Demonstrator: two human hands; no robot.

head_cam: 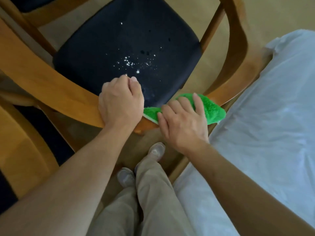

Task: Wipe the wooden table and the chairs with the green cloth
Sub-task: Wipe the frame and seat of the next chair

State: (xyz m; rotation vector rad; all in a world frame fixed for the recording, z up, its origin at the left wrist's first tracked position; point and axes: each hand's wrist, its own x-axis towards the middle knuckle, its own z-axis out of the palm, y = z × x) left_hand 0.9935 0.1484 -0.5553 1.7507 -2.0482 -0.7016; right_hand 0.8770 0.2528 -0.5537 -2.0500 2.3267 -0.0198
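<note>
Green cloth (210, 109) sits draped over the chair's curved wooden backrest (56, 92), pressed flat under the right hand (183, 122), fingers spread for wiping. Left hand (121, 103) curls round the rail, probably steadying it. White crumbs (129, 63) dot the dark seat (122, 48).

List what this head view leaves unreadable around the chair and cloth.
- Green cloth: middle hidden under the right hand.
- Chair backrest: top rail under the left hand and the cloth is covered.
- White specks on the dark seat: too small to identify.
- Wooden table: not clearly in frame.
- White sheet: cut off by the right edge.
</note>
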